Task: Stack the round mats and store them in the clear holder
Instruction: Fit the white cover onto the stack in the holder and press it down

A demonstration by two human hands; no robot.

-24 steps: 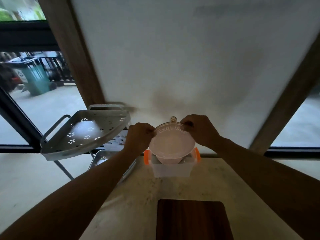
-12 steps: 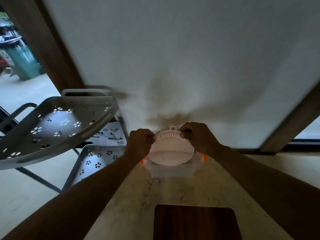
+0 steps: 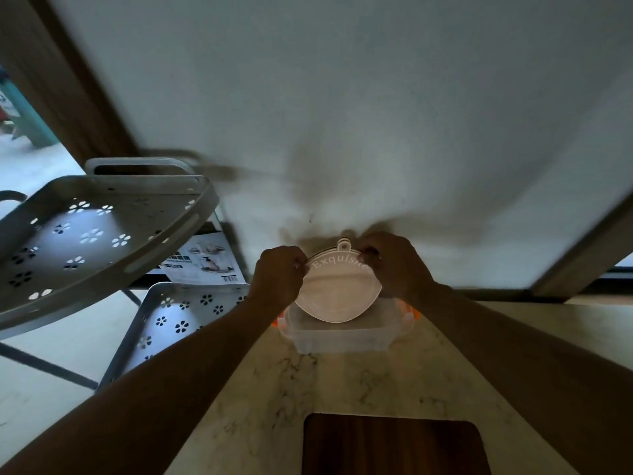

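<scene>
A pale pink round mat stack (image 3: 337, 294) with a hanging tab and the raised word "Exquisite" stands tilted on edge, its lower part inside the clear holder (image 3: 337, 339), a clear box with orange side clips at the back of the marble counter. My left hand (image 3: 279, 275) pinches the stack's upper left rim. My right hand (image 3: 394, 262) pinches its upper right rim beside the tab. How many mats are in the stack is hard to tell.
A grey perforated corner shelf rack (image 3: 99, 234) with a lower tier (image 3: 178, 323) stands left of the counter, a printed leaflet (image 3: 205, 262) behind it. A dark wooden board (image 3: 394, 443) lies near the counter's front edge. A white wall rises close behind the holder.
Both hands have lowered the mat stack deeper into the clear holder. My head has shifted, so the rack looks larger and closer.
</scene>
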